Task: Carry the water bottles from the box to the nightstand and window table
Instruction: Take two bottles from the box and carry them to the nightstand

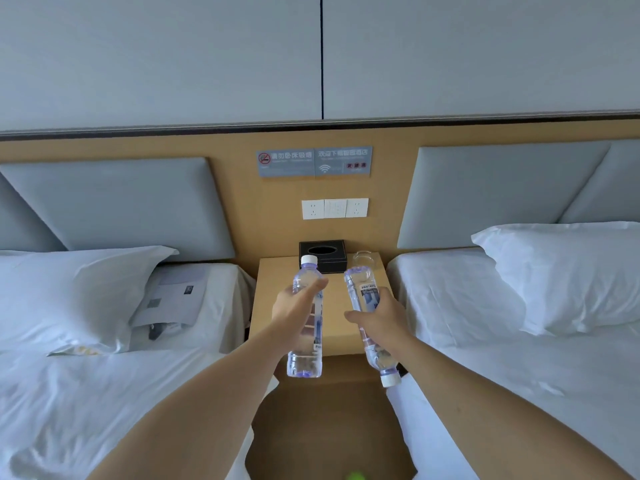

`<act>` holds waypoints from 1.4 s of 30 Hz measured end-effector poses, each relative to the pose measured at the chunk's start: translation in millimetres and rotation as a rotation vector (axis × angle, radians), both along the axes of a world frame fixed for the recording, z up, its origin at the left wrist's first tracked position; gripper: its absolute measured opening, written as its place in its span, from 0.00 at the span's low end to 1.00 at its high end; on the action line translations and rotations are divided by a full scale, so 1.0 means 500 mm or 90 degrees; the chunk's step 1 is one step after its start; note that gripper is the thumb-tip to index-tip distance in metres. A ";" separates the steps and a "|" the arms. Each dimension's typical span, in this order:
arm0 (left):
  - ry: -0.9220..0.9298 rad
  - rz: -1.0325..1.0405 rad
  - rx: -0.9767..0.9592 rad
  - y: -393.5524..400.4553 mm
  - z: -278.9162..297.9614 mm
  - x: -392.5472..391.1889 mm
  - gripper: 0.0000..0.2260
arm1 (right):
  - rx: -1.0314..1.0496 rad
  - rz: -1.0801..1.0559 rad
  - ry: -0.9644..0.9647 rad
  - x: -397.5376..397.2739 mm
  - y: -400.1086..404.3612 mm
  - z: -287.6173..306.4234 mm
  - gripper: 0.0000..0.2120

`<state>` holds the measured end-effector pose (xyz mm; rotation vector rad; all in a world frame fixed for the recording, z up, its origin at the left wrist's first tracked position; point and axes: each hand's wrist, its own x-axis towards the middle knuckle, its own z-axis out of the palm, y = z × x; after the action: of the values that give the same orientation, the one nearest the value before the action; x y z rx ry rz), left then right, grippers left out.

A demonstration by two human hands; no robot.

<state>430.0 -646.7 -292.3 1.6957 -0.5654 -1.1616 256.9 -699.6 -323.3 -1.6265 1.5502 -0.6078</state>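
The left hand (298, 308) grips an upright water bottle (306, 320), cap up. The right hand (382, 318) grips a second bottle (367, 313) tilted cap-down. Both are held over the nightstand (334, 327), which carries a black tissue box (323, 255) and stands between two beds.

Light wood nightstand (277, 306) betw. two white-sheeted beds, against wood wall panel. On its back edge: black rectangular tissue box (323, 255) w/ oval opening, clear glass ashtray (363, 260) just beside it on the right. Left bed (104, 393): white pillow (69, 292), grey leaflets (173, 296) by it. Right bed (519, 375): white pillow (568, 271).
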 end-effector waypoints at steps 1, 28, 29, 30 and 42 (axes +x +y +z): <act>0.006 0.017 0.007 -0.027 -0.001 0.005 0.23 | 0.008 0.009 0.001 0.001 -0.031 0.000 0.28; 0.021 -0.158 0.177 -0.546 -0.228 0.317 0.25 | 0.520 0.010 0.023 0.240 -0.515 -0.172 0.29; 0.003 -0.173 0.183 -0.560 -0.241 0.328 0.24 | 0.536 0.008 0.023 0.245 -0.523 -0.182 0.30; -0.017 -0.181 0.186 -0.572 -0.253 0.338 0.23 | 0.548 0.011 0.031 0.250 -0.530 -0.191 0.31; -0.230 -0.263 0.227 -0.648 -0.357 0.397 0.22 | 0.346 0.140 0.220 0.332 -0.671 -0.279 0.21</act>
<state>628.4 -970.7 -470.6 2.1866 -1.0163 -1.3074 422.7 -1035.3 -462.9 -1.4871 1.5677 0.2172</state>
